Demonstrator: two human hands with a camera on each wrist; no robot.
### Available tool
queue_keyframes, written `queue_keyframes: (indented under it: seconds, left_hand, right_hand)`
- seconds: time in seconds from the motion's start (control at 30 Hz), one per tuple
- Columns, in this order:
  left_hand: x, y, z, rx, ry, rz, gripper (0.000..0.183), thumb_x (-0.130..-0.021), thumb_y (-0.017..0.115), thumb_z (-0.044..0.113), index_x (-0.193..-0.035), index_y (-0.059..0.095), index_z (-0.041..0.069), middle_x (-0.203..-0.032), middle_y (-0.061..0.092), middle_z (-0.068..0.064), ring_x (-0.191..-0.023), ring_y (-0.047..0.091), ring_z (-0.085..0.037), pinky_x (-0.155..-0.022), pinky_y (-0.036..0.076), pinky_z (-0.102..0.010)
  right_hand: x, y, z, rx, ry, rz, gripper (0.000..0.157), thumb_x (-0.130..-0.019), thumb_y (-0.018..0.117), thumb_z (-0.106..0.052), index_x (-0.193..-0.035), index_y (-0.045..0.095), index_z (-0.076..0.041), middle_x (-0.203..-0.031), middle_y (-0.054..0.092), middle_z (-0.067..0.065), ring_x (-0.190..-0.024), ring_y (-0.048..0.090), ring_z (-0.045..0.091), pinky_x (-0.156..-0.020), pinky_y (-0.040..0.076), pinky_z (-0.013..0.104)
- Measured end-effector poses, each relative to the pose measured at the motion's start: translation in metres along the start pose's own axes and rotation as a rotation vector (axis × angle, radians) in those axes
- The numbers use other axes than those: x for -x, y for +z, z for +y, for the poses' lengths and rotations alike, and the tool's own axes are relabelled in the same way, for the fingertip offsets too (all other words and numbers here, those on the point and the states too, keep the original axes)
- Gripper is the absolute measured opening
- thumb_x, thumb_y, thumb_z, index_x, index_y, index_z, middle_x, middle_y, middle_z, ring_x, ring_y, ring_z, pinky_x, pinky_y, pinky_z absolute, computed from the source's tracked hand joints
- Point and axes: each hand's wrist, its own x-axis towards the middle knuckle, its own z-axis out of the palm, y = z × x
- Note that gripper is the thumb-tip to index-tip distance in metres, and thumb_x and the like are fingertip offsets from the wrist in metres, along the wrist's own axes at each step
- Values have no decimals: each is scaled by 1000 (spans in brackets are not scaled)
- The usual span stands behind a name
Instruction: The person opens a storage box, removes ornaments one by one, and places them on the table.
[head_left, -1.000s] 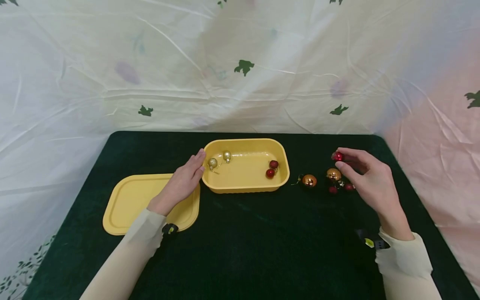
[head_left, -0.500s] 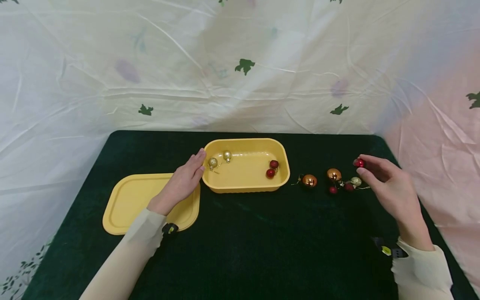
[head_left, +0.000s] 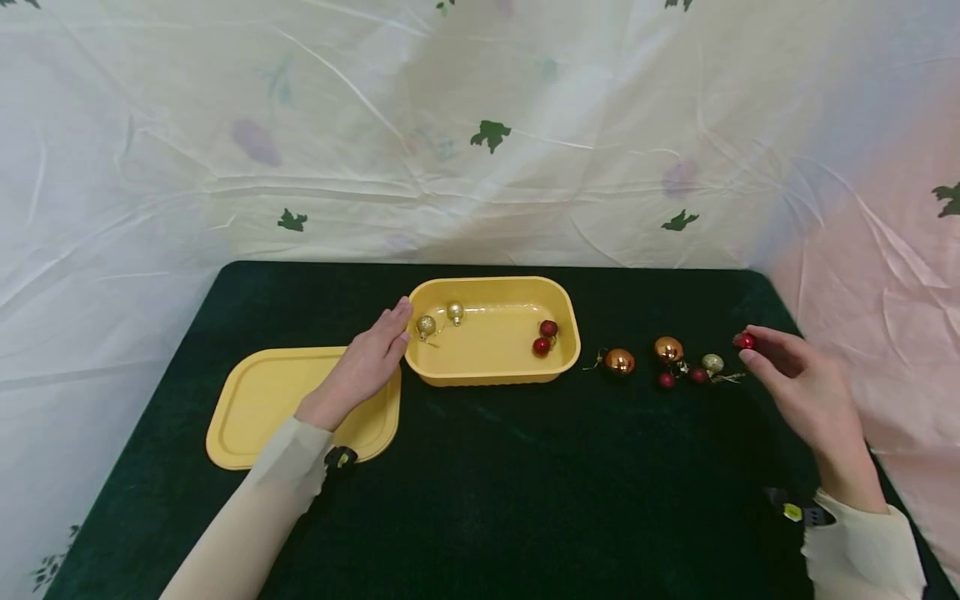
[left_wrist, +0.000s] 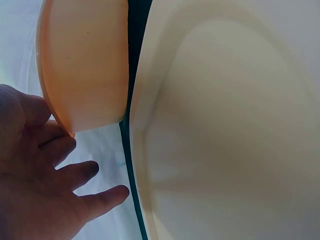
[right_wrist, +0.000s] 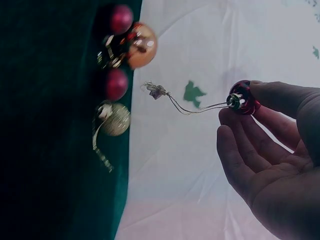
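My right hand (head_left: 813, 392) pinches a small shiny red bauble (right_wrist: 241, 97) between thumb and fingertips, above the table's right side. From its cap trails a thin gold string (right_wrist: 192, 111). Just left of that hand lie a gold glitter bauble (head_left: 712, 363), two small dark red baubles (head_left: 698, 375) and a copper bauble (head_left: 668, 350). My left hand (head_left: 362, 371) rests its extended fingers against the left end of a yellow box (head_left: 491, 380). Inside the box, two gold baubles (head_left: 426, 326) lie at the left and two red baubles (head_left: 542, 347) at the right.
Partly under my left forearm lies a flat yellow lid (head_left: 258, 408) on the dark green tablecloth (head_left: 487, 492). Another copper bauble (head_left: 619, 362) sits between the box and the cluster. A pale curtain (head_left: 360, 150) with green leaf shapes hangs behind the table.
My right hand has moved right and nearer with the red bauble, uncovering the gold glitter bauble on the table. My left hand and the box have stayed put.
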Motion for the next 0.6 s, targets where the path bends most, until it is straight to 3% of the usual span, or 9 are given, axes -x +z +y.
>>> queue_keyframes:
  seconds: [0.17, 0.47, 0.53, 0.6]
  left_hand:
    - [2, -1, 2, -1, -5, 0, 57, -113, 40, 22, -164, 21, 6, -172, 16, -10, -157, 19, -35, -126, 19, -53]
    - [2, -3, 3, -4, -3, 1, 56, -114, 39, 21, -164, 22, 5, -172, 17, -12, -156, 19, -37, -126, 19, -54]
    - [3, -3, 3, -7, -2, 2, 56, -113, 39, 21, -164, 22, 5, -172, 17, -12, -156, 19, -37, -125, 19, -55]
    - [3, -4, 3, -9, -1, 3, 56, -113, 39, 21, -164, 22, 5, -172, 17, -12, -156, 19, -38, -125, 19, -55]
  right_hand:
    - [0, -3, 11, 23, 27, -14, 44, -105, 64, -25, -141, 60, 0, -106, 54, -35, -92, 53, -19, -76, 42, -2]
    - [-4, -7, 29, 53, 76, -72, 49, -106, 61, -29, -142, 57, 4, -108, 55, -26, -90, 51, -19, -70, 44, 1]
    - [-4, -6, 32, 53, 92, -86, 50, -106, 60, -30, -142, 56, 4, -109, 58, -21, -89, 51, -19, -69, 45, 1]
    - [-5, -6, 34, 62, 111, -100, 51, -106, 60, -31, -144, 56, 3, -114, 64, -7, -89, 50, -19, -68, 45, 2]
